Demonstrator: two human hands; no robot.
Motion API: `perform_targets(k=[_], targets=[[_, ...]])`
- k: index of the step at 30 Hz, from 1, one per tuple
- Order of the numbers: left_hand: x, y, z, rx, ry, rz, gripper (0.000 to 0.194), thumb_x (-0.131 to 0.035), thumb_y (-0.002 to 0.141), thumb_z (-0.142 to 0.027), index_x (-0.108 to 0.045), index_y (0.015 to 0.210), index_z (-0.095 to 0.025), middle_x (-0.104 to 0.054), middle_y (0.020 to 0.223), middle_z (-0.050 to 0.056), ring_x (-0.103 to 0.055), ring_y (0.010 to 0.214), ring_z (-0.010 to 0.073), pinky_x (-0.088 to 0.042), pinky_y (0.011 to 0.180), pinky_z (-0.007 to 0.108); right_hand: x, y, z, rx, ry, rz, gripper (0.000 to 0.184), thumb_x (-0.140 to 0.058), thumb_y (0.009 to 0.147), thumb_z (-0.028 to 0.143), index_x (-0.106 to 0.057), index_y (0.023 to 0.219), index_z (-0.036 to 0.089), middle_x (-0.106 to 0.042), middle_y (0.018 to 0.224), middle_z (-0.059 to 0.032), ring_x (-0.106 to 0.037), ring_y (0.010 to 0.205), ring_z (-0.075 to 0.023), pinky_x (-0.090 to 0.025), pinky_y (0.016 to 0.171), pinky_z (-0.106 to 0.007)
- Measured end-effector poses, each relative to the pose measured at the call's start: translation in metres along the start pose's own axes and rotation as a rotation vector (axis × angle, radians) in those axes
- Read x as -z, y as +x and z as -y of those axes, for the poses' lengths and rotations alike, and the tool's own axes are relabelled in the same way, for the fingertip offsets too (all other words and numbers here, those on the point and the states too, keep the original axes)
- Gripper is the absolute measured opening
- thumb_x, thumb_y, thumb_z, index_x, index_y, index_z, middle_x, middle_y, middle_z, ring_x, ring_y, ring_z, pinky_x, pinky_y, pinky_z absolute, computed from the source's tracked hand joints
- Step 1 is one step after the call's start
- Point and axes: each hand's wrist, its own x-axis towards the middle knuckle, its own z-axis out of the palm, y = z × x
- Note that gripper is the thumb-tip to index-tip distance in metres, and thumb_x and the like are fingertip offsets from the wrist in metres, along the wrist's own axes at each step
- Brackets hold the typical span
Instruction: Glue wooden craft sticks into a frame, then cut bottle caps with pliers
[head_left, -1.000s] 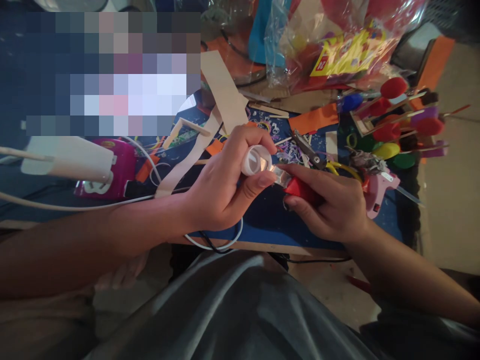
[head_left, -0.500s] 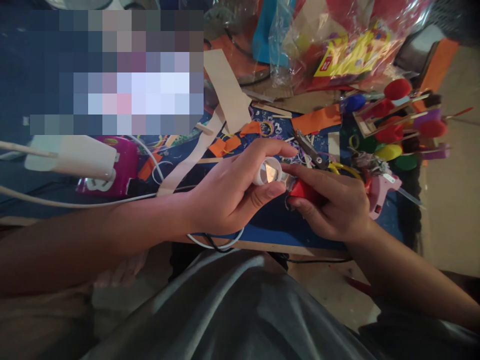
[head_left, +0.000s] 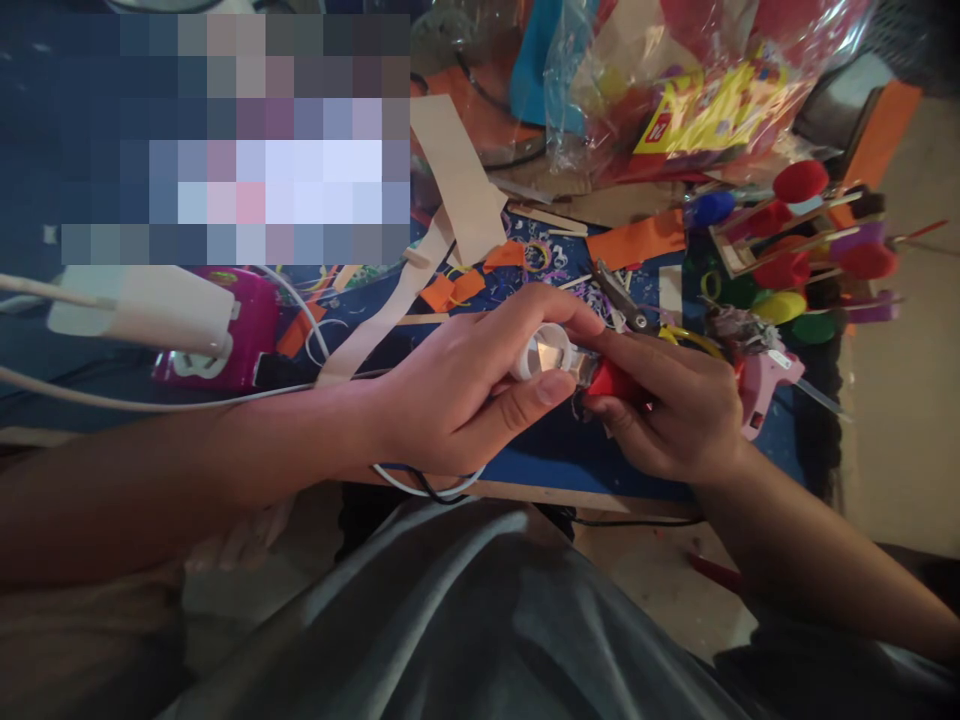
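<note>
My left hand (head_left: 480,390) is closed around a small white plastic ring-shaped piece (head_left: 526,362), like a hollow cap or short tube. Its round opening faces up toward me, between the thumb and the curled forefinger. My right hand (head_left: 671,400) grips a red-handled tool (head_left: 615,380) with a flat, shiny metal end (head_left: 583,367). That metal end lies against the ring's right side, and a bright triangular patch shows inside the opening. Whether it passes through the wall I cannot tell. The two hands meet at their fingertips above the blue tabletop (head_left: 540,455).
Behind my hands lie scissors (head_left: 619,295), paper strips (head_left: 461,185) and orange scraps (head_left: 506,255). A pink glue gun (head_left: 765,385) and colourful craft pieces (head_left: 802,180) sit at right. A magenta power strip (head_left: 247,330), white charger (head_left: 142,310) and cables are at left.
My left hand and the white ring have shifted right and slightly down, closer to my right hand. The bright patch inside the opening has become larger. My right hand has shifted only slightly right.
</note>
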Motion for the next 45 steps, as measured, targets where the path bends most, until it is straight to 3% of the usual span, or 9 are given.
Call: perform_targets(k=[4, 11, 16, 21, 25, 28, 33, 40, 45], targets=[[0.0, 0.001, 0.0, -0.031, 0.028, -0.004, 0.038, -0.058, 0.117, -0.046, -0.057, 0.149, -0.025, -0.07, 0.082, -0.001, -0.055, 0.052, 0.0134, -0.045, 0.05, 0.032, -0.002, 0.0, 0.001, -0.037, 0.003, -0.008, 0.052, -0.063, 0.116, 0.044, -0.065, 0.166, 0.031, -0.09, 0.115, -0.0113, -0.087, 0.082, -0.0288, -0.074, 0.065, -0.038], [-0.011, 0.002, -0.003, -0.057, 0.067, -0.194, 0.029, -0.053, 0.119, -0.047, -0.055, 0.14, -0.027, -0.074, 0.103, 0.004, -0.058, 0.06, 0.0129, -0.052, 0.057, 0.033, -0.001, 0.004, 0.006, -0.095, 0.043, -0.007, 0.051, -0.069, 0.113, 0.039, -0.068, 0.164, 0.032, -0.09, 0.129, -0.0096, -0.091, 0.094, -0.0276, -0.077, 0.077, -0.036], [-0.014, 0.002, 0.002, -0.084, 0.052, -0.219, 0.031, -0.055, 0.118, -0.047, -0.054, 0.143, -0.028, -0.074, 0.117, 0.007, -0.058, 0.065, 0.0126, -0.056, 0.062, 0.033, 0.002, 0.004, 0.007, -0.099, 0.041, -0.003, 0.051, -0.07, 0.113, 0.035, -0.068, 0.164, 0.031, -0.09, 0.128, -0.0082, -0.09, 0.091, -0.0268, -0.076, 0.077, -0.036], [-0.023, -0.001, 0.015, -0.071, 0.059, -0.309, 0.042, -0.052, 0.116, -0.063, -0.048, 0.14, -0.029, -0.065, 0.115, 0.008, -0.062, 0.074, 0.0171, -0.055, 0.062, 0.036, 0.002, 0.003, 0.007, -0.098, 0.027, 0.004, 0.055, -0.069, 0.113, 0.037, -0.066, 0.168, 0.034, -0.09, 0.129, -0.0073, -0.089, 0.089, -0.0266, -0.076, 0.076, -0.036], [-0.021, -0.001, 0.011, -0.08, 0.055, -0.275, 0.036, -0.055, 0.116, -0.058, -0.049, 0.133, -0.026, -0.063, 0.104, 0.006, -0.057, 0.069, 0.0149, -0.053, 0.06, 0.035, 0.002, 0.003, 0.006, -0.101, 0.029, 0.024, 0.055, -0.066, 0.115, 0.038, -0.064, 0.17, 0.035, -0.09, 0.123, -0.0074, -0.088, 0.083, -0.027, -0.075, 0.068, -0.037], [-0.015, 0.001, 0.001, -0.026, 0.062, -0.163, 0.024, -0.054, 0.12, -0.047, -0.049, 0.131, -0.027, -0.061, 0.089, 0.0, -0.052, 0.062, 0.014, -0.05, 0.058, 0.033, 0.002, 0.003, 0.006, -0.1, 0.038, 0.032, 0.055, -0.067, 0.115, 0.037, -0.064, 0.169, 0.033, -0.09, 0.125, -0.0085, -0.088, 0.086, -0.0272, -0.076, 0.071, -0.037], [-0.012, -0.001, -0.004, -0.025, 0.023, -0.14, 0.022, -0.055, 0.119, -0.044, -0.05, 0.133, -0.027, -0.056, 0.081, -0.003, -0.048, 0.059, 0.0143, -0.047, 0.057, 0.035, 0.001, 0.003, 0.006, -0.097, 0.034, 0.025, 0.054, -0.066, 0.115, 0.037, -0.065, 0.169, 0.033, -0.09, 0.127, -0.0085, -0.089, 0.087, -0.0275, -0.077, 0.072, -0.037], [-0.023, -0.004, 0.011, 0.02, 0.064, -0.245, 0.052, -0.06, 0.112, -0.072, -0.046, 0.134, -0.027, -0.061, 0.114, 0.008, -0.057, 0.076, 0.0163, -0.052, 0.067, 0.037, 0.001, 0.006, 0.006, -0.067, 0.029, 0.025, 0.051, -0.069, 0.114, 0.038, -0.071, 0.161, 0.018, -0.091, 0.125, -0.0141, -0.09, 0.088, -0.0253, -0.075, 0.075, -0.033], [-0.019, -0.001, 0.01, -0.028, 0.083, -0.225, 0.036, -0.065, 0.116, -0.055, -0.046, 0.129, -0.026, -0.058, 0.106, 0.003, -0.056, 0.074, 0.0141, -0.051, 0.071, 0.034, 0.0, 0.005, 0.005, -0.05, 0.044, 0.025, 0.053, -0.068, 0.115, 0.039, -0.067, 0.165, 0.022, -0.09, 0.13, -0.0135, -0.091, 0.093, -0.0266, -0.076, 0.075, -0.035]])
